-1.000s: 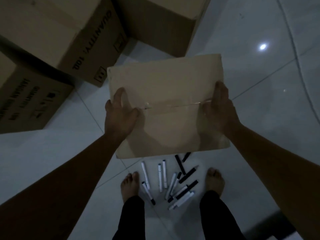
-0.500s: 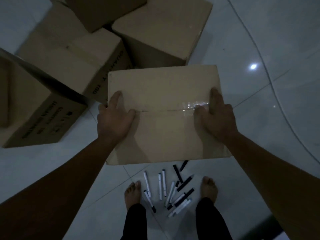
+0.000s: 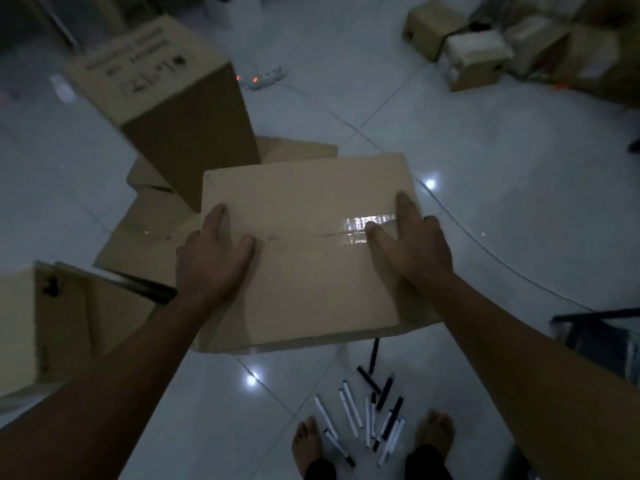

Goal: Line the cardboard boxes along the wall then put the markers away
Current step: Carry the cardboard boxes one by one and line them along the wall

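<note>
Cardboard box, plain tan with a strip of clear tape along its closed top seam [image 3: 304,251], is held up between both hands, above the pale tiled floor [image 3: 485,168] and just in front of the person's bare feet. The left hand [image 3: 213,258] has its grip on the box's left side: thumb lying across the top near the seam, the other fingers wrapped down over the edge. The right hand [image 3: 412,247] mirrors it on the right side, thumb resting on the shiny tape, fingers curled over the far edge. Both grips are clenched on the box; neither is released.

To do this step well, I would keep the box level, with both hands at even height, and carry it clear of the loose black and white markers [image 3: 370,417] scattered on the floor between the feet, since stepping on one could mean a slip. No wall shows plainly in this dim view, so the carrier should find it before setting down, then place the box square against it with a side flush.

Around the held box stand other brown cardboard boxes: a tall printed one [image 3: 173,109] beyond and to the left, flatter ones [image 3: 149,230] beneath it, and one [image 3: 41,323] at the near left. These still look unsorted, so the lining-up seems early, and the markers wait untouched.
</note>
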